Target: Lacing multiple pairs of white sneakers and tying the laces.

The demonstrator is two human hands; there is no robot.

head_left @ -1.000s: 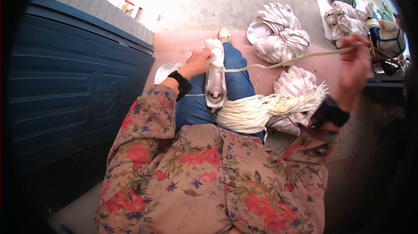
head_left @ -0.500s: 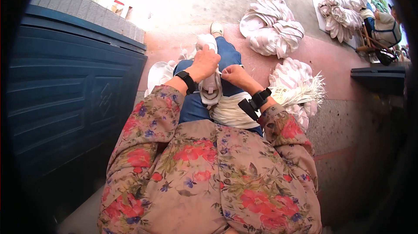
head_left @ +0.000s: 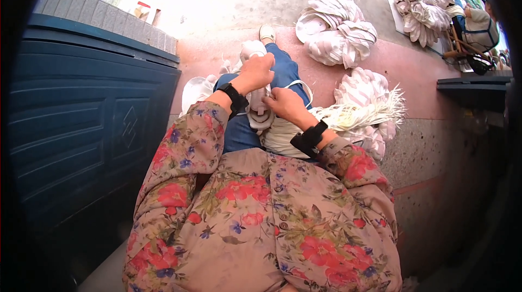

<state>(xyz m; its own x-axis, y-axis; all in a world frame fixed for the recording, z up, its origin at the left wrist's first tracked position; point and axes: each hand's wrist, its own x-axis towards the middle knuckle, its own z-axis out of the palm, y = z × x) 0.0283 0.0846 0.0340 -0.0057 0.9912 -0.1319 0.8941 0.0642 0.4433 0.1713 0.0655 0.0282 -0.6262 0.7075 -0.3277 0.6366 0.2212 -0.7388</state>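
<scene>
A pale pinkish-white shoe upper (head_left: 262,120) lies lengthwise over my jeans-clad lap. My left hand (head_left: 255,72) is closed over its far part, the fingers partly hidden behind the back of the hand. Close against the right side of the upper, my right hand (head_left: 285,104) is pinched on a white shoelace (head_left: 308,89), which loops out beyond the hand over my thigh. The fingertips and the lace end are too small to make out. A hank of cream-white laces (head_left: 283,138) rests across my lap under my right wrist.
Bundled shoe uppers (head_left: 340,31) lie on the floor ahead right. Nearer, another bundle (head_left: 361,86) has loose white laces (head_left: 375,110) on it. More uppers (head_left: 197,92) sit left of my leg. A blue panelled door (head_left: 92,112) stands at left. Another person (head_left: 478,28) sits far right.
My right hand has moved left and slightly down, closer to the upper. A loop of white lace now shows beyond it. My left hand has barely shifted.
</scene>
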